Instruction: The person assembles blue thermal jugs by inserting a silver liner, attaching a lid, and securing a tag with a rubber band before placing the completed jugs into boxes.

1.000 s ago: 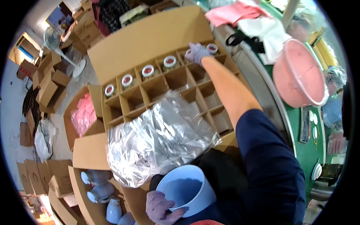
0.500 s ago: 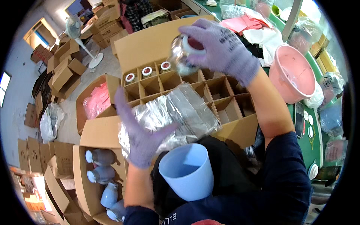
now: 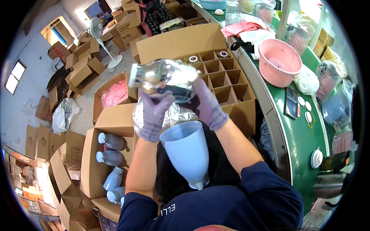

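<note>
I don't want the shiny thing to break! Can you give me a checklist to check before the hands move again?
1. Right hand on the silver bottle: ok, it is at the wide end.
2. Left hand touching the bottle: cannot tell; it is right below, but the bottle looks blurry.
3. Bottle upright: not ok, it lies sideways, white end toward the person's left.
4. Blue container with its wide mouth uncovered: ok.
5. A hand steadying that container: not ok, it sits at the lap with neither hand on it.
6. Gloves on both hands: ok.
</note>
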Action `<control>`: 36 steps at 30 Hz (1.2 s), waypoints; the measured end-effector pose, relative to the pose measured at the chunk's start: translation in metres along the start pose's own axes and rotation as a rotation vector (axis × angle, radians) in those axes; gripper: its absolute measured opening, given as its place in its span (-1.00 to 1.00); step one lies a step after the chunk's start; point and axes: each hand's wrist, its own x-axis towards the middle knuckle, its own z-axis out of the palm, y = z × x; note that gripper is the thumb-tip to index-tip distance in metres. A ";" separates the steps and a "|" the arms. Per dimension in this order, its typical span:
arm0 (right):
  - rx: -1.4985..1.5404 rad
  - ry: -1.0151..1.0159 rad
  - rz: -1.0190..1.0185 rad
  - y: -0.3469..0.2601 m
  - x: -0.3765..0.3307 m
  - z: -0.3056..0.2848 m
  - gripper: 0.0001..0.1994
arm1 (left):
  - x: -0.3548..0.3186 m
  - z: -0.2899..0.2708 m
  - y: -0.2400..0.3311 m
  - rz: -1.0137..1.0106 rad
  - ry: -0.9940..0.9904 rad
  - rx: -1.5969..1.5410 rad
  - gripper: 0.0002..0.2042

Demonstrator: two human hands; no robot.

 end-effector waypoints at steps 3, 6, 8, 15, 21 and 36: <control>0.266 0.015 0.227 -0.017 0.004 -0.015 -0.48 | -0.001 -0.022 0.004 0.191 -0.048 0.064 -0.17; 0.072 0.001 0.261 -0.014 -0.002 -0.024 -0.42 | -0.012 -0.016 0.021 0.438 0.156 0.243 -0.24; 0.042 0.071 0.321 -0.006 -0.005 -0.021 -0.33 | -0.009 -0.006 0.039 0.490 -0.109 0.809 -0.24; -0.041 0.110 0.468 -0.032 -0.003 -0.094 -0.44 | -0.089 -0.026 0.003 0.000 0.090 0.019 -0.15; -0.934 -0.171 0.207 -0.063 -0.032 -0.087 -0.45 | -0.228 0.007 -0.024 -0.109 -0.319 0.364 0.14; -0.823 -0.020 0.454 -0.006 -0.234 -0.156 -0.55 | -0.216 0.013 -0.012 -0.313 0.131 0.021 -0.14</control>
